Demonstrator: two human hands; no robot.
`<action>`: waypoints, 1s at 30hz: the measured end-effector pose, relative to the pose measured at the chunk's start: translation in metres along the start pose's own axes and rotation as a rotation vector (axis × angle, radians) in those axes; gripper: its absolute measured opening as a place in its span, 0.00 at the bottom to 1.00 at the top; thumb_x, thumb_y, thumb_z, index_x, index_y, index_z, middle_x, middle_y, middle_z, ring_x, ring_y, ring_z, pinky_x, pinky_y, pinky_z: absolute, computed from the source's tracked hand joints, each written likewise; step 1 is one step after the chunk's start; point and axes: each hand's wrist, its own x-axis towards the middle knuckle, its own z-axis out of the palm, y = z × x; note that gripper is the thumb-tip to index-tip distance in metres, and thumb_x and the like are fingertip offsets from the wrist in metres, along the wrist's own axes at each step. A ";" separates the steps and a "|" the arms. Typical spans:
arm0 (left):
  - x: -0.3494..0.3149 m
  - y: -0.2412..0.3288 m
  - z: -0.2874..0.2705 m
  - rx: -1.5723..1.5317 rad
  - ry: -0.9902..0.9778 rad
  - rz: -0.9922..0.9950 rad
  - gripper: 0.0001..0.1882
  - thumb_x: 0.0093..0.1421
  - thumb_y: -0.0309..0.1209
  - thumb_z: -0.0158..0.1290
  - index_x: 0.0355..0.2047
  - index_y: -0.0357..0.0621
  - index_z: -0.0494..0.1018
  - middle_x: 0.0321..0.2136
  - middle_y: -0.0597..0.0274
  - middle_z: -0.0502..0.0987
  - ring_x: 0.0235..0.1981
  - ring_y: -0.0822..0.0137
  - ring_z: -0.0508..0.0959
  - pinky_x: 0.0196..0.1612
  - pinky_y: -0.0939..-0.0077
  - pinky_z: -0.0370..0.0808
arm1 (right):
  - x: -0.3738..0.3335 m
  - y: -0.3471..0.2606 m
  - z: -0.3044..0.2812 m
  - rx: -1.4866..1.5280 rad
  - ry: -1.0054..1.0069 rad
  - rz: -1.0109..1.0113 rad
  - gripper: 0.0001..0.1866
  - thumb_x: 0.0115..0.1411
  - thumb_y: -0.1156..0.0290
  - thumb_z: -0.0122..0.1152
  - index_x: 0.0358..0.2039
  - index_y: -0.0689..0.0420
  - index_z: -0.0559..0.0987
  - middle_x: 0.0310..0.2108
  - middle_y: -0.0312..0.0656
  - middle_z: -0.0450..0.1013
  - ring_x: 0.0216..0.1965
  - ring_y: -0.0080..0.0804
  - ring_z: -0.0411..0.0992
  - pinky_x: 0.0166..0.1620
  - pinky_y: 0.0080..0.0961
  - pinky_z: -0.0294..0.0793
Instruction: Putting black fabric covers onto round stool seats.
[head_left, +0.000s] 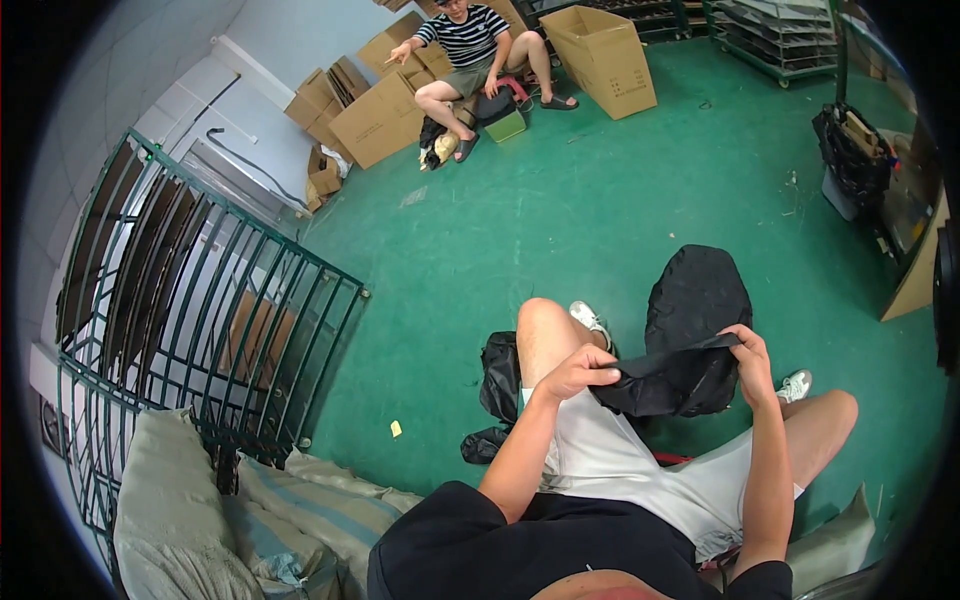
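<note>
Rack light: even, fairly bright around the green metal-barred rack (262,228); source unseen.
Floor: smooth green painted floor (520,220), right of the rack, faint sheen, soft shadows.
Cloth: limp black fabric piece (700,295), well right of the rack, folds dark.
Rim: blackened, fisheye curving the rack.

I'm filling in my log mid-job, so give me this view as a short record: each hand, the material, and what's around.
Left hand: gripping the black fabric near its left end
Right hand: gripping it near its right end
Fabric position: spread between the hands, above the lap
Rounded black piece: just beyond; joined or separate, cannot tell
Beside left leg: black bundles
Left side: green metal rack, pale sacks
Far side: seated co-worker near cardboard boxes
</note>
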 end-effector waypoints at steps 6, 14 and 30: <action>-0.009 -0.003 -0.001 -0.436 0.017 0.195 0.18 0.63 0.41 0.51 0.36 0.35 0.78 0.35 0.59 0.81 0.37 0.68 0.79 0.43 0.76 0.73 | -0.008 -0.008 -0.017 0.527 -0.428 0.237 0.12 0.60 0.74 0.55 0.39 0.70 0.76 0.40 0.48 0.77 0.41 0.34 0.77 0.47 0.28 0.75; 0.007 -0.008 0.014 -0.481 0.055 0.186 0.14 0.52 0.21 0.55 0.41 0.35 0.75 0.39 0.58 0.80 0.40 0.67 0.79 0.47 0.75 0.73 | -0.017 0.006 -0.036 0.778 -0.614 0.250 0.22 0.60 0.68 0.56 0.48 0.73 0.72 0.47 0.55 0.74 0.48 0.44 0.74 0.52 0.41 0.73; 0.010 -0.040 0.045 -0.965 -0.341 0.102 0.36 0.35 0.19 0.49 0.50 0.17 0.65 0.48 0.38 0.74 0.48 0.50 0.77 0.55 0.62 0.71 | -0.012 0.019 -0.026 0.880 -0.322 0.207 0.20 0.68 0.62 0.42 0.48 0.67 0.73 0.48 0.50 0.74 0.47 0.42 0.74 0.54 0.40 0.72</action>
